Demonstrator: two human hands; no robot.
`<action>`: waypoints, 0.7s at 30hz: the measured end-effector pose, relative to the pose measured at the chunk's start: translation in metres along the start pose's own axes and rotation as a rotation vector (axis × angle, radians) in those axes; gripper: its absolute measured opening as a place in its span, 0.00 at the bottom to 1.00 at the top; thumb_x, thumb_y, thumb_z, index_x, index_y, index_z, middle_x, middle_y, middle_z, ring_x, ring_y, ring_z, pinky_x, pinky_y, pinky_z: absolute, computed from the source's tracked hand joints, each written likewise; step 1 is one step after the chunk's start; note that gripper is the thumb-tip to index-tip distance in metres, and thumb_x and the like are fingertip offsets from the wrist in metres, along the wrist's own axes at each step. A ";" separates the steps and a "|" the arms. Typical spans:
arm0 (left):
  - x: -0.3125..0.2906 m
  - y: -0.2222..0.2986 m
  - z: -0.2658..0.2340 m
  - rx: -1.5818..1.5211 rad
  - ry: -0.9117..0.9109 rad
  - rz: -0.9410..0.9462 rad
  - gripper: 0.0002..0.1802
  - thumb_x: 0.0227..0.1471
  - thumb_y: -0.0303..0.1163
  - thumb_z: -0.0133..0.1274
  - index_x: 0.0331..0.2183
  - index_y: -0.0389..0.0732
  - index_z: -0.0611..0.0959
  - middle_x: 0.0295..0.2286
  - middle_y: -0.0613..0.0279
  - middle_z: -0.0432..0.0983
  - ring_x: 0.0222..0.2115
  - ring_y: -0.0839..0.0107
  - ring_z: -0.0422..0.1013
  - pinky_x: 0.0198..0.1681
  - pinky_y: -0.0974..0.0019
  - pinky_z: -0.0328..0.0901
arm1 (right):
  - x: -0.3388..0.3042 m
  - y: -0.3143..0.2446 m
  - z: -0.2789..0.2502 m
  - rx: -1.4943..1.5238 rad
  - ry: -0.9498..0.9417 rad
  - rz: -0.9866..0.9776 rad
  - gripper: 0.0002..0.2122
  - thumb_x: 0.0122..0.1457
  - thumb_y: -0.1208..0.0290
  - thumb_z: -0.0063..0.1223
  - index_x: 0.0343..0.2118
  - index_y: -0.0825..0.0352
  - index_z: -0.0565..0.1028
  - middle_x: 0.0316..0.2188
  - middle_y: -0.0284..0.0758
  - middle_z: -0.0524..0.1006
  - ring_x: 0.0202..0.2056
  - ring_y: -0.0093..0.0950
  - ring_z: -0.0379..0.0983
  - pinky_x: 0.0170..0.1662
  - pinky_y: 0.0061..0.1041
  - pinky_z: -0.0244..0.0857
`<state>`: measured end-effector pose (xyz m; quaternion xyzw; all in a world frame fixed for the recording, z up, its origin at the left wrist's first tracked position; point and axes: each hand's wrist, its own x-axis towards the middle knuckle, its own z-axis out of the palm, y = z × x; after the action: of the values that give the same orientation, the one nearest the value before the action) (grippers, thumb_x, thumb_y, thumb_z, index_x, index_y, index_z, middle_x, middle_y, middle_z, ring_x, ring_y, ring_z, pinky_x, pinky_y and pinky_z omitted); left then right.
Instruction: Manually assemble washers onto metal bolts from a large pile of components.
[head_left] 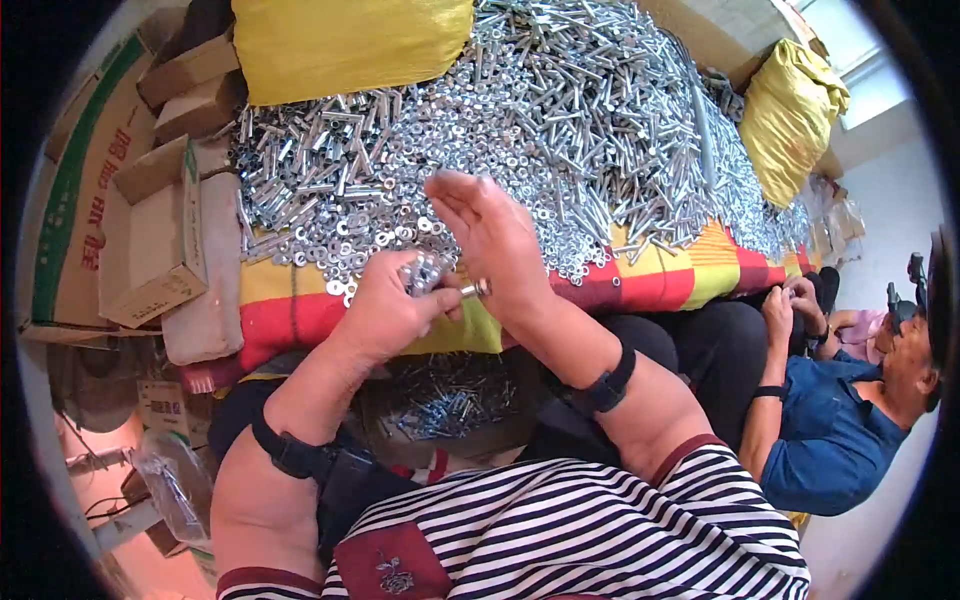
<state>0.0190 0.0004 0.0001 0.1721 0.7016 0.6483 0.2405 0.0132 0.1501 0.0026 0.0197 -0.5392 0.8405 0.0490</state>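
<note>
My left hand is closed round a cluster of small shiny metal fasteners, whose exact kind the fingers partly hide. A short metal bolt sticks out past its thumb, its end close to the heel of my right hand. Held upright just to the right, my right hand has its fingers stretched out and its palm turned left; nothing shows in it. Beyond both hands lies a wide heap of washers and nuts, with metal sleeves at its left and long bolts at its right.
A red and yellow checked cloth covers the table's near edge. Below it sits a box of assembled bolts. Yellow sacks stand behind, an open cardboard box at the left. A co-worker in blue sits at the right.
</note>
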 end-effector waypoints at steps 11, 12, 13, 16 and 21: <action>-0.023 -0.014 -0.036 -0.022 -0.234 -0.366 0.09 0.44 0.25 0.56 0.32 0.35 0.78 0.23 0.59 0.78 0.12 0.83 0.60 0.15 0.78 0.54 | -0.037 -0.001 -0.026 -1.466 -0.337 -0.376 0.06 0.50 0.72 0.56 0.29 0.66 0.72 0.26 0.39 0.71 0.29 0.41 0.72 0.31 0.36 0.67; -0.025 -0.016 -0.035 -0.021 -0.234 -0.366 0.09 0.44 0.25 0.56 0.32 0.35 0.78 0.23 0.59 0.78 0.12 0.83 0.60 0.15 0.78 0.54 | -0.037 0.004 -0.030 -1.466 -0.336 -0.377 0.06 0.50 0.72 0.56 0.29 0.66 0.72 0.26 0.39 0.71 0.29 0.41 0.72 0.31 0.36 0.67; -0.025 -0.012 -0.031 -0.112 -0.179 -0.372 0.09 0.44 0.26 0.56 0.32 0.35 0.78 0.24 0.58 0.78 0.13 0.83 0.61 0.15 0.78 0.55 | -0.037 0.005 -0.029 -1.561 -0.356 -0.326 0.06 0.50 0.72 0.56 0.28 0.67 0.72 0.27 0.39 0.71 0.30 0.41 0.72 0.31 0.36 0.67; -0.022 0.001 -0.031 -0.226 -0.098 -0.376 0.10 0.47 0.26 0.55 0.34 0.35 0.77 0.25 0.57 0.79 0.13 0.83 0.61 0.14 0.79 0.55 | -0.040 0.000 -0.025 -1.657 -0.386 -0.234 0.07 0.50 0.71 0.55 0.28 0.67 0.70 0.27 0.40 0.71 0.30 0.41 0.72 0.31 0.37 0.67; -0.016 -0.005 -0.033 -0.158 0.120 -0.340 0.08 0.53 0.28 0.52 0.35 0.35 0.76 0.23 0.57 0.78 0.12 0.82 0.61 0.13 0.78 0.54 | -0.036 0.009 -0.023 -1.583 -0.395 -0.229 0.08 0.50 0.72 0.55 0.29 0.68 0.68 0.28 0.40 0.71 0.31 0.41 0.73 0.32 0.38 0.67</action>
<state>0.0141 -0.0357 -0.0021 -0.0074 0.6804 0.6607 0.3169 0.0481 0.1651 -0.0185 0.1819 -0.9655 0.1824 0.0381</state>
